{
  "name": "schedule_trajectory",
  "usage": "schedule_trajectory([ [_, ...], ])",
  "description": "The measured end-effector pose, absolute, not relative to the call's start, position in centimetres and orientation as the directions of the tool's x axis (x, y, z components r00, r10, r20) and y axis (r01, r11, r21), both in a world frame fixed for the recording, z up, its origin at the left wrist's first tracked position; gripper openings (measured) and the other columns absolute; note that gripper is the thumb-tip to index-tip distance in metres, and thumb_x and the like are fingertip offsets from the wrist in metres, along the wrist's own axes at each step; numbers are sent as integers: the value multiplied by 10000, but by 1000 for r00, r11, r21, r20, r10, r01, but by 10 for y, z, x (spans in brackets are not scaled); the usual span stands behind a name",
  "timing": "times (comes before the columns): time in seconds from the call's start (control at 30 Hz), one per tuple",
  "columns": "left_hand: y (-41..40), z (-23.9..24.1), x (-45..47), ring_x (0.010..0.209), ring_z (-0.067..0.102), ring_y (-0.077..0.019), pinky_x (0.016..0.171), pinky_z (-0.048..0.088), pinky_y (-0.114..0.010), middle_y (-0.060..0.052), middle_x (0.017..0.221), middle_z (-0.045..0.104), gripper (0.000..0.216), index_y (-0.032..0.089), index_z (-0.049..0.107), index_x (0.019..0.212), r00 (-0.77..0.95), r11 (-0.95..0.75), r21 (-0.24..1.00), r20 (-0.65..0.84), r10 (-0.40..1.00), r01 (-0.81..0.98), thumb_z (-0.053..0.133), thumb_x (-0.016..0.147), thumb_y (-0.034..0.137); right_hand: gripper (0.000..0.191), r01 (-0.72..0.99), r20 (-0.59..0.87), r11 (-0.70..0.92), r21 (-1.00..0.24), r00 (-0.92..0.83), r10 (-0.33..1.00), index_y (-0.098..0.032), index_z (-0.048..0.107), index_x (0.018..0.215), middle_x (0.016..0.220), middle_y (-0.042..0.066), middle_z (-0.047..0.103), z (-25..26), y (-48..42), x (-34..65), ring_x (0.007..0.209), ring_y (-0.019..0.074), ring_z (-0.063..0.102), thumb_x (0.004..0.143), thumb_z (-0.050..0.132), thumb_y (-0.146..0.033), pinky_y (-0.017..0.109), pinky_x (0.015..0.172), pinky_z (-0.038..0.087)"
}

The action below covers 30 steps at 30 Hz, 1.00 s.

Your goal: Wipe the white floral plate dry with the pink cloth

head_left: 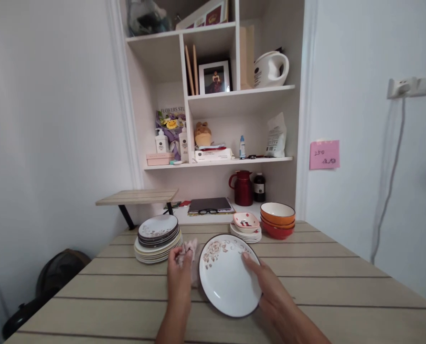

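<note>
Plate (230, 282) upright-leaning over tabletop (127, 298), decorated face showing, round, so no long axis. Right hand (268, 283) clamped on its right rim, thumb on face, fingers mostly hidden behind. Left hand (180, 268) pinched shut on crumpled cloth (189, 248) (could be tissue), just beside plate's left rim; contact, cannot tell. 1 plate stack (157, 241) beyond left hand, farther left.

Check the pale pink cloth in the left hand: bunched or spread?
Bunched on top: the pale pink cloth shows crumpled folds in the left hand. Its lower part is blurred; cannot tell there.
</note>
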<state>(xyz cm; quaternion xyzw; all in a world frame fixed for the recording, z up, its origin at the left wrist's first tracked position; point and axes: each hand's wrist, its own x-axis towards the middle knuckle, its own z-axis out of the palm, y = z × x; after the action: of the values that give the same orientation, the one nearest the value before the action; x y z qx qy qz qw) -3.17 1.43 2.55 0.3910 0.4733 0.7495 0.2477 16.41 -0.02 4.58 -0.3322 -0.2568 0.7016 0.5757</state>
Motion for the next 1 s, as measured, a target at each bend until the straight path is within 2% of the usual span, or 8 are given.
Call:
schedule_trajectory([
  [0.1, 11, 27, -27, 899, 653, -224, 797, 502, -357, -90, 1036, 666, 470, 204, 565, 1040, -475, -405, 893, 276, 836, -195, 717, 715, 508, 664, -654, -134, -155, -740, -84, 988, -99, 547, 1275, 848, 141, 777, 49, -1, 167, 817, 297, 734, 703, 769, -350, 420, 794, 576],
  [0.2, 5, 35, -20, 961, 658, -212, 827, 502, -322, -95, 1117, 669, 526, 215, 560, 1081, -346, -349, 807, 192, 918, -477, 794, 670, 446, 731, -652, -142, -136, -746, -43, 989, -118, 517, 1320, 844, 124, 780, 51, -2, 169, 810, 293, 734, 680, 788, -347, 416, 779, 582],
  [0.27, 0, 40, -16, 968, 656, -199, 845, 499, -306, -69, 1102, 674, 524, 224, 570, 1050, -318, -316, 751, 149, 936, -580, 836, 631, 392, 758, -651, -143, -125, -749, -26, 989, -131, 503, 1338, 857, 118, 781, 52, -2, 171, 824, 289, 734, 674, 793, -353, 406, 779, 583],
  [0.37, -7, 46, -11, 937, 666, -198, 838, 503, -296, -53, 1002, 694, 509, 213, 597, 1013, -321, -302, 772, 134, 938, -559, 858, 604, 367, 757, -651, -127, -127, -749, -48, 991, -138, 505, 1340, 882, 119, 781, 54, -3, 170, 852, 287, 731, 674, 793, -354, 394, 784, 583],
  [0.57, -17, 54, -3, 941, 682, -238, 859, 516, -346, -90, 1019, 717, 556, 202, 617, 1083, -182, -181, 772, 86, 980, -610, 843, 624, 420, 726, -633, -107, -126, -764, -68, 992, -118, 540, 1306, 875, 137, 777, 58, -8, 169, 855, 300, 729, 669, 790, -359, 401, 775, 583],
  [0.8, -9, 49, -8, 927, 686, -200, 912, 504, -356, -24, 967, 727, 444, 229, 608, 981, -289, -317, 662, 155, 945, -680, 851, 629, 347, 735, -543, -100, -45, -838, 73, 992, -156, 586, 1270, 912, 102, 779, 61, -5, 176, 875, 284, 717, 620, 805, -418, 388, 792, 566],
  [0.9, -10, 46, -4, 956, 679, -231, 903, 506, -373, -61, 1009, 720, 538, 218, 610, 1085, -212, -261, 729, 161, 964, -633, 823, 646, 447, 711, -515, -111, -46, -856, 96, 989, -166, 611, 1241, 942, 93, 776, 60, -5, 174, 878, 280, 713, 605, 807, -417, 387, 800, 557],
  [1.0, -10, 43, 1, 1007, 662, -246, 897, 501, -359, -113, 1120, 684, 640, 205, 563, 1198, -212, -254, 843, 170, 962, -474, 791, 672, 488, 689, -488, -96, -25, -873, 121, 988, -161, 638, 1198, 981, 95, 770, 58, -5, 171, 889, 274, 706, 587, 814, -427, 371, 804, 548],
])
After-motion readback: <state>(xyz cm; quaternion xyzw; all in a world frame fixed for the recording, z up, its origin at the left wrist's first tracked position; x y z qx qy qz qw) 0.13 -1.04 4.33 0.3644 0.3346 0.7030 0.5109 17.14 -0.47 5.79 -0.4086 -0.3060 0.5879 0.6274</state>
